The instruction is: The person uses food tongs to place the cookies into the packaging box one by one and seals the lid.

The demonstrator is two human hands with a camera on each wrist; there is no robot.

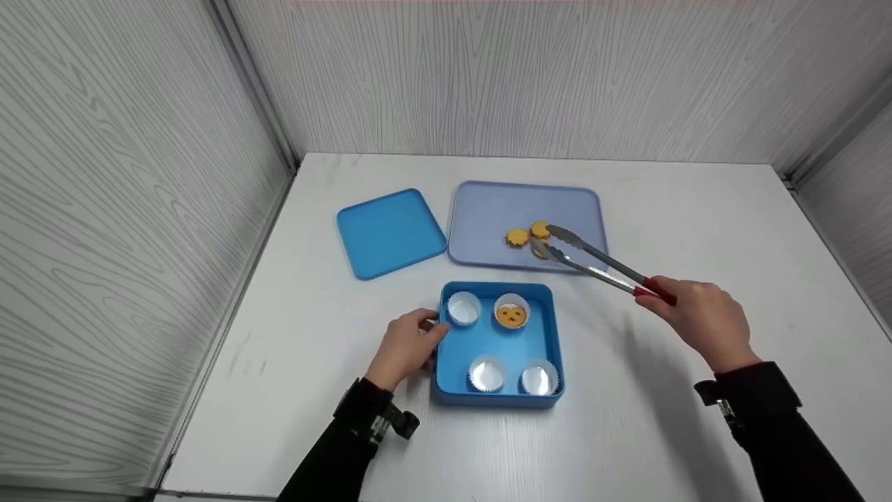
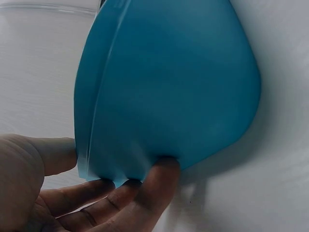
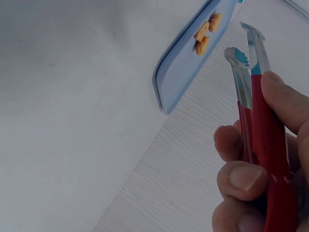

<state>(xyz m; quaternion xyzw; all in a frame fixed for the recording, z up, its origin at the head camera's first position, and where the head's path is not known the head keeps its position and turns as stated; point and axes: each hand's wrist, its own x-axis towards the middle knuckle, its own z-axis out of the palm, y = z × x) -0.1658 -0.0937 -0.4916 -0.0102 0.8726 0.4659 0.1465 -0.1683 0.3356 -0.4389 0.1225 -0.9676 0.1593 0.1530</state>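
My left hand (image 1: 406, 345) grips the left wall of a blue square box (image 1: 498, 401), thumb at its rim. In the left wrist view, several fingers (image 2: 153, 195) press the outer side of the box (image 2: 178, 82). Inside stand several white paper cups; one cup near the back holds a round cookie with a face (image 1: 512, 316). My right hand (image 1: 709, 322) holds metal tongs (image 1: 613, 263) by their red handles. The tongs' tips are parted over small yellow cookies (image 1: 517, 237) on a lavender tray (image 1: 481, 216). One cookie is partly hidden behind the lower tip.
A blue square lid (image 1: 391, 236) lies flat left of the tray, close to its edge. Everything stands on a white table (image 1: 313, 307). Grey wood-patterned panels (image 1: 488, 77) enclose its back and sides.
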